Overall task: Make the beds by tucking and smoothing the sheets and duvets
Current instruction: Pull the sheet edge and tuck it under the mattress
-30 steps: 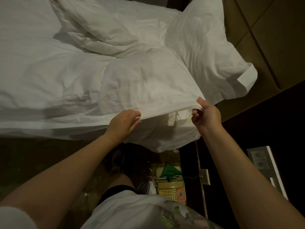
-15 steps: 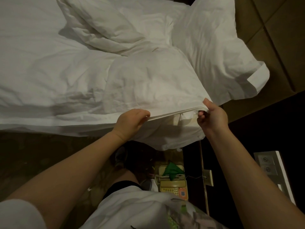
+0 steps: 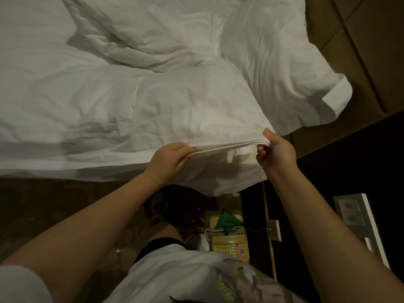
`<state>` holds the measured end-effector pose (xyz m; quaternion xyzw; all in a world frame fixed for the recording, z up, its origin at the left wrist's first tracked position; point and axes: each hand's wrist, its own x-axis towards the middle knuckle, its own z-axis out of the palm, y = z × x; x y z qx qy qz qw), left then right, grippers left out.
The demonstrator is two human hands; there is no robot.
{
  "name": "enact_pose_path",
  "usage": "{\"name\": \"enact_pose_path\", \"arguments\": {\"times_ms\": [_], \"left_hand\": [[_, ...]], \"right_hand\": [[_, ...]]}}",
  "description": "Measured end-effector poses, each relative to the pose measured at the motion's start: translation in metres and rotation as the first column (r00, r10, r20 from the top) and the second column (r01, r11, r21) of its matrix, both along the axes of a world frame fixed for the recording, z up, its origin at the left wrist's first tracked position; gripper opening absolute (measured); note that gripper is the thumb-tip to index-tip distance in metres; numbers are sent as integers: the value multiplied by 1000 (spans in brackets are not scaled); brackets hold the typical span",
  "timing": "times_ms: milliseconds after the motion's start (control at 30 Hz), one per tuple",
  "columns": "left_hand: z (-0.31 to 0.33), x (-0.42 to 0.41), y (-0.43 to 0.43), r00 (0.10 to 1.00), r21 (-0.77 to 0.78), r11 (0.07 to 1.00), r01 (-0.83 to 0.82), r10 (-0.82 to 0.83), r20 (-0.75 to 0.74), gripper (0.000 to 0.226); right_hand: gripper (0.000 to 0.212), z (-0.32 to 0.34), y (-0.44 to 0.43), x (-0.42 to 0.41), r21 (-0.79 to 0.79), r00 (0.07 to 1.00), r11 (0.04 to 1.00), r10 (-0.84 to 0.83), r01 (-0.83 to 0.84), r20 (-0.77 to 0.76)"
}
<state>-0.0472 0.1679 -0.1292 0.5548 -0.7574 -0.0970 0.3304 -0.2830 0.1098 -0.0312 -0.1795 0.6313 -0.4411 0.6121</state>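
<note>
Rumpled white duvet (image 3: 196, 110) (edge taut), gripped by left hand (image 3: 169, 163), right hand (image 3: 277, 154)

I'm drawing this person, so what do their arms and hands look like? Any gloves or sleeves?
No gloves, rings or watch show. The left hand and right hand are bare, and so are both forearms. A white sleeve shows at the top of the left arm; the right arm's sleeve is out of view.

Probably a hotel bedroom, dimly lit; a rumpled white duvet (image 3: 196, 101) spreads across the upper left; a white pillow (image 3: 284, 62) lies at upper right against tan padded wall panels (image 3: 360, 40); a keypad telephone (image 3: 229, 243) sits at lower centre; a switch panel (image 3: 349, 213) at right.
</note>
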Motion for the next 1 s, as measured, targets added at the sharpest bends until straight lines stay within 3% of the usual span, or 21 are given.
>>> {"name": "enact_pose_path", "arguments": {"times_ms": [67, 233, 567, 700, 900, 1000], "left_hand": [[0, 1, -3, 1000, -12, 1000, -25, 25, -17, 57], [-6, 8, -8, 993, -16, 1000, 0, 2, 117, 34], [-12, 9, -8, 984, 54, 998, -10, 1, 179, 29], [-1, 13, -6, 979, 12, 1000, -27, 24, 200, 27], [-1, 18, 4, 960, -14, 991, 130, -122, 251, 8], [-6, 17, 5, 934, -51, 976, 210, -185, 306, 24]], "right_hand": [[12, 0, 0, 1, 2, 1000, 1000, -6, 6, 5], [11, 1, -1, 2, 6, 1000, 1000, -11, 11, 2], [9, -2, 0, 4, 13, 1000, 1000, -13, 13, -16], [9, -2, 1, 3, 28, 1000, 999, -22, 22, -11], [11, -9, 1, 4, 66, 999, 998, -3, 6, -36], [13, -16, 1, 1, 112, 999, 993, -36, 37, -15]]}}
